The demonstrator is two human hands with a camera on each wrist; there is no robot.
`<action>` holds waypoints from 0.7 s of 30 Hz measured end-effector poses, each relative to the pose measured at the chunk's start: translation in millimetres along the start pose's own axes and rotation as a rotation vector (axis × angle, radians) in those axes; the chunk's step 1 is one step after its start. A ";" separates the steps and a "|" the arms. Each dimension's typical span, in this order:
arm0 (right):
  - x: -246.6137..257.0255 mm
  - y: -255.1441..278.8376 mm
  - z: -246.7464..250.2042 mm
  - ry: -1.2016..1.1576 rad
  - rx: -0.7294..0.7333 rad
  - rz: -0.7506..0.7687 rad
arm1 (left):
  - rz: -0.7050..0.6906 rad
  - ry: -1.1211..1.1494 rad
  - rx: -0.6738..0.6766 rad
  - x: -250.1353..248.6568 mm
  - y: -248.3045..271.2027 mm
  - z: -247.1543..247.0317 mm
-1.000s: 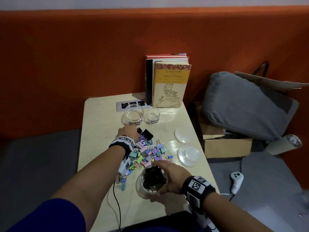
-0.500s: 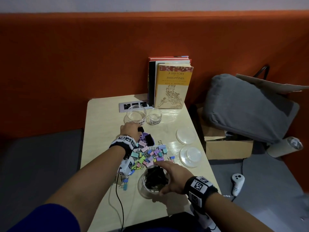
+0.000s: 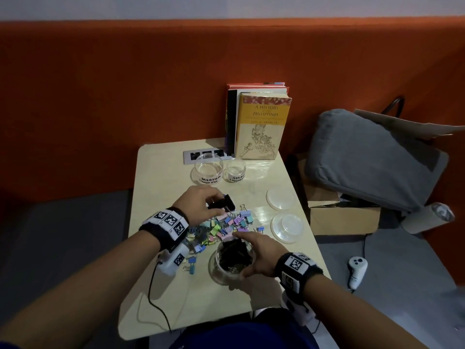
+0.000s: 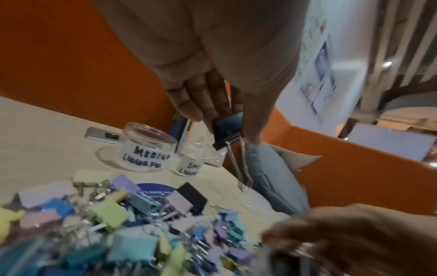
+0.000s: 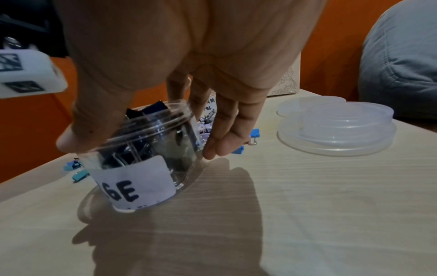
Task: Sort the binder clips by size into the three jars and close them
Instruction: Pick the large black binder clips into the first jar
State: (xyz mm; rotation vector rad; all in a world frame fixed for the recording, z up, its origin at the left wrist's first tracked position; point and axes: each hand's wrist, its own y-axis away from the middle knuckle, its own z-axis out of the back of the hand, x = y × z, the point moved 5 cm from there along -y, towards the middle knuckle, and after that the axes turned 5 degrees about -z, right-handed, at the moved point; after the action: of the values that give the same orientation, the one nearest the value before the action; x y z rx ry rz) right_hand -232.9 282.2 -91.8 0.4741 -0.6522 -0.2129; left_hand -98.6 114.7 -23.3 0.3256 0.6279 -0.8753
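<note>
Left hand (image 4: 212, 78) pinches a large black binder clip (image 4: 227, 133) above the pastel clip pile (image 3: 221, 227) on the pale wooden counter (image 3: 163, 172). Right hand (image 3: 261, 253), fingers (image 5: 227, 134) curled, grips the clear plastic jar of black clips (image 5: 144, 149) near the counter's front edge.

large black clip (image 4: 226, 130) above pastel clip pile (image 3: 224, 226), beside clip-filled jar (image 3: 232, 264)

It looks like an office or study lounge. An orange padded partition (image 3: 125, 84) backs a small pale table (image 3: 156, 172) holding upright books (image 3: 261, 127); posters (image 4: 324, 61) hang beyond.
</note>
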 end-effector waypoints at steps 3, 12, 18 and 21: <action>2.0 -3.4 -1.7 -0.022 -0.009 -0.006 | -0.116 0.053 0.144 -19.6 23.5 -14.9; 0.0 -4.8 -5.7 -0.044 -0.015 -0.008 | -0.131 -0.196 0.430 -43.5 59.3 -62.0; 1.3 -4.2 -5.9 -0.047 -0.022 0.003 | -0.076 -0.266 0.498 -51.0 64.8 -88.0; 1.4 -4.4 -6.5 -0.044 -0.015 0.008 | -0.089 -0.275 0.514 -52.6 62.1 -91.3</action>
State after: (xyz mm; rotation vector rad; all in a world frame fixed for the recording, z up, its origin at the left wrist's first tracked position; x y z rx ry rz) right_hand -227.9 280.2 -97.7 0.4532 -0.6949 -0.2216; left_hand -108.8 230.9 -59.9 0.6295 0.1551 -1.1406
